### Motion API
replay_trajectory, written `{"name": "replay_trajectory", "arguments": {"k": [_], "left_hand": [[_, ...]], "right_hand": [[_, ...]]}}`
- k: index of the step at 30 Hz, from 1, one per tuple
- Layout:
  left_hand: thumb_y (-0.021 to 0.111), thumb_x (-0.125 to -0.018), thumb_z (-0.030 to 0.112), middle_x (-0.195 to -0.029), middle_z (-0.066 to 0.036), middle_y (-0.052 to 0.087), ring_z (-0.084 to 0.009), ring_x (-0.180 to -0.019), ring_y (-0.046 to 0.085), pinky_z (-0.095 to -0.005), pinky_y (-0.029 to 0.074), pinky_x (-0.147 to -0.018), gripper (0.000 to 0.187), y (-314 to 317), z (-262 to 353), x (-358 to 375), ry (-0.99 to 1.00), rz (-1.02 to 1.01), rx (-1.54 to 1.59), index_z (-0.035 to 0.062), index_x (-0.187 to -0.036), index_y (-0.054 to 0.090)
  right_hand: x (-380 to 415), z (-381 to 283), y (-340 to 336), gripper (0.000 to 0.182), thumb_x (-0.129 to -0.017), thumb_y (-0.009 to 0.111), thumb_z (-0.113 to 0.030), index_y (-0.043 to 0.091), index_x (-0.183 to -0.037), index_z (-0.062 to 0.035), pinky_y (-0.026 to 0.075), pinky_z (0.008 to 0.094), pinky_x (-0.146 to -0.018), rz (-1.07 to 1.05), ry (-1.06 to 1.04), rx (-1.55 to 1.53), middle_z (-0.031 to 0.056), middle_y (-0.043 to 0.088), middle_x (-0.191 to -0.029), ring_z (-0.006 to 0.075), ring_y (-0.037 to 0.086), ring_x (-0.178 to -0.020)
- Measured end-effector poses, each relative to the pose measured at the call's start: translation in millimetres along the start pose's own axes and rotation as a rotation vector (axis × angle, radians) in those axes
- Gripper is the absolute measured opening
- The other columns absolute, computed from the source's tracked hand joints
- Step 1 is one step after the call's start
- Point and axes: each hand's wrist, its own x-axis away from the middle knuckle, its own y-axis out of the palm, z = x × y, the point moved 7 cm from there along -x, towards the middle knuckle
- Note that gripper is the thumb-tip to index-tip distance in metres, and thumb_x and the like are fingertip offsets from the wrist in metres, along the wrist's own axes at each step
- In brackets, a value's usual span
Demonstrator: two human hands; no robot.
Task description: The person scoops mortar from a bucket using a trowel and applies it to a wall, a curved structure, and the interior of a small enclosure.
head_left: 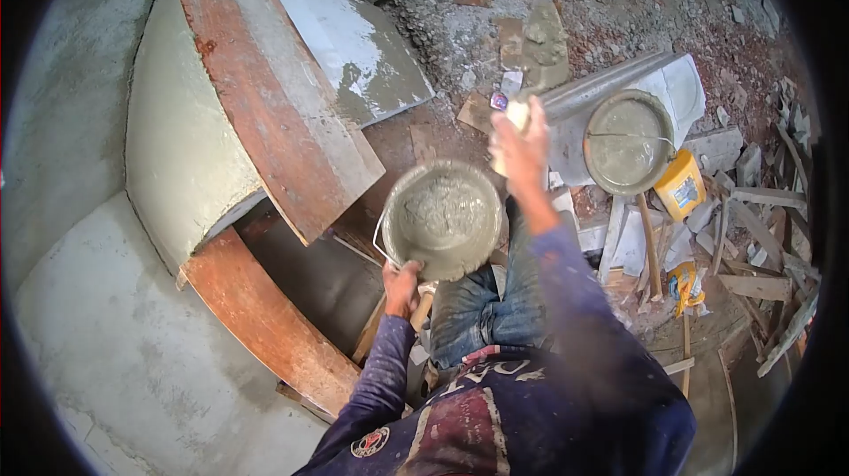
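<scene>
A round bucket [442, 215] of wet grey cement stands in front of my legs, tilted a little. My left hand [402, 288] grips its near left rim, beside the wire handle. Up and to the right of it, my right hand [522, 144] is closed round a pale object [517, 116], blurred by motion, which looks like a tool's handle. Beyond that hand a flat trowel-like blade [544, 47] carries grey cement. Whether the two are joined I cannot tell. A second bucket [628, 142] with greyish liquid is at the right.
Wooden boards [274, 95] and a curved plank [265, 321] are at the left, beside a plastered wall [71, 104]. A yellow container [681, 184] stands by the second bucket. Scrap wood [761, 281] and rubble [619, 7] lie at the right and back.
</scene>
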Motion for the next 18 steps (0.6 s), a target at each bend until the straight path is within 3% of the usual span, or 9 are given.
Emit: {"name": "replay_trajectory", "arguments": {"k": [2,4,6,9,10,11,13,16,18], "left_hand": [[0.054,-0.073,-0.007,-0.095,-0.008,0.065,-0.0206,-0.084,0.062,-0.0329,0.051,-0.076,0.036,-14,-6,6,-0.009,0.011,-0.016,-0.001,-0.107,0.059],[0.055,-0.072,-0.006,-0.093,-0.007,0.065,-0.0199,-0.082,0.062,-0.0321,0.05,-0.075,0.035,-22,-12,14,-0.023,0.02,-0.03,-0.0011,-0.106,0.059],[0.056,-0.071,-0.006,-0.093,-0.008,0.065,-0.0186,-0.081,0.062,-0.0309,0.05,-0.073,0.035,-32,-8,15,0.004,0.064,-0.202,-0.0016,-0.106,0.06],[0.055,-0.071,-0.006,-0.093,-0.008,0.066,-0.0189,-0.082,0.062,-0.0309,0.051,-0.074,0.035,-26,-2,23,-0.027,0.027,-0.147,-0.0021,-0.106,0.06],[0.055,-0.071,-0.007,-0.094,-0.008,0.066,-0.019,-0.082,0.063,-0.031,0.051,-0.074,0.036,-22,-2,25,-0.033,0.013,-0.117,-0.0023,-0.106,0.06],[0.054,-0.071,-0.007,-0.095,-0.009,0.066,-0.0203,-0.082,0.063,-0.0321,0.052,-0.074,0.036,-24,-9,18,-0.032,0.009,-0.089,-0.0025,-0.107,0.059],[0.054,-0.071,-0.007,-0.095,-0.009,0.065,-0.0209,-0.083,0.063,-0.0328,0.052,-0.074,0.037,-14,-5,15,-0.018,-0.011,-0.062,-0.0026,-0.107,0.059],[0.053,-0.073,-0.006,-0.101,-0.012,0.063,-0.0248,-0.088,0.064,-0.0349,0.053,-0.077,0.042,6,1,7,0.048,-0.065,-0.069,-0.0037,-0.115,0.056],[0.053,-0.074,-0.004,-0.101,-0.01,0.064,-0.0228,-0.088,0.063,-0.0339,0.052,-0.077,0.043,26,18,14,0.077,-0.09,-0.101,-0.0027,-0.116,0.056]], "right_hand": [[-31,37,48,0.039,-0.085,0.065,-0.018,0.05,-0.116,-0.0002,0.049,0.0344,-0.055,0.158,-0.175,0.1,0.0087,0.059,-0.076,0.0199,0.059,-0.06],[-64,145,120,0.04,-0.084,0.065,-0.022,0.052,-0.116,-0.0013,0.051,0.0412,-0.062,0.189,-0.769,0.697,0.0162,0.062,-0.079,0.0295,0.063,-0.067],[-15,87,146,0.042,-0.082,0.062,-0.025,0.052,-0.117,-0.0031,0.05,0.0452,-0.066,-0.698,-0.556,0.955,0.0213,0.064,-0.083,0.0357,0.065,-0.075],[10,56,71,0.044,-0.081,0.058,-0.023,0.051,-0.12,-0.0037,0.051,0.0458,-0.067,-0.487,-0.424,0.693,0.0224,0.064,-0.086,0.036,0.065,-0.077],[24,28,40,0.048,-0.081,0.058,-0.022,0.049,-0.124,-0.003,0.052,0.0462,-0.068,-0.452,-0.206,0.689,0.0207,0.065,-0.087,0.0361,0.065,-0.075],[21,37,12,0.052,-0.081,0.059,-0.023,0.047,-0.127,-0.002,0.052,0.0459,-0.072,-0.511,-0.161,0.943,0.0204,0.065,-0.093,0.0352,0.065,-0.081],[28,45,-42,0.049,-0.079,0.059,-0.021,0.052,-0.125,-0.0039,0.052,0.0454,-0.08,-0.666,-0.73,0.988,0.0198,0.064,-0.107,0.0378,0.063,-0.094],[48,9,-68,0.041,-0.078,0.06,-0.02,0.057,-0.115,-0.0013,0.051,0.0456,-0.077,-0.819,-0.541,1.195,0.019,0.064,-0.099,0.0382,0.063,-0.089],[55,26,-79,0.033,-0.078,0.063,-0.02,0.058,-0.103,0.0009,0.05,0.0455,-0.072,-0.936,-0.352,1.669,0.0188,0.063,-0.088,0.0365,0.063,-0.084]]}}
